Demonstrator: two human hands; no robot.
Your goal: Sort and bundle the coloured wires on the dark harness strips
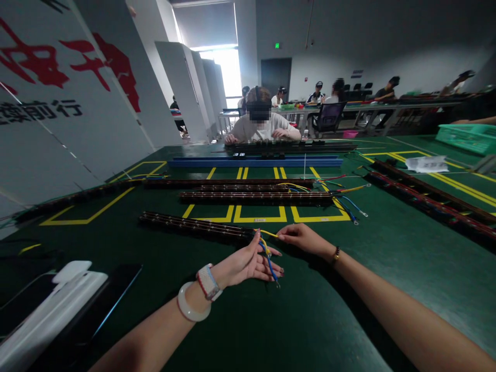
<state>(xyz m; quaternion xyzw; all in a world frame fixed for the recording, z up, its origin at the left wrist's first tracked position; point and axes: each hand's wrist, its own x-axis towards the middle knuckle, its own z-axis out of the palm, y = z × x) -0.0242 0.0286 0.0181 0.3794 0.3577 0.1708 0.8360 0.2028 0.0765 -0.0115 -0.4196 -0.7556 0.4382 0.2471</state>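
Note:
A long dark strip with thin wires along its length (194, 226) lies at a slant on the table, and yellow and blue wires come out of its right end. Between thumb and fingertips, my right hand (304, 239) pinches a yellow wire (267, 233) and holds it out to the right. My left hand (248, 264) is palm up under the strip's right end, fingers stretched out. Across those fingers lie blue wires (272, 266) with metal lugs on their tips, and another yellow wire curls beside them near the thumb.
Farther back on the green table (310, 320) are similar dark strips (256, 198) and a blue rail (251, 162). More strips (430, 201) lie at right, near a green basket (468, 138). White and black devices (58, 310) sit at left. A person (261, 124) works opposite.

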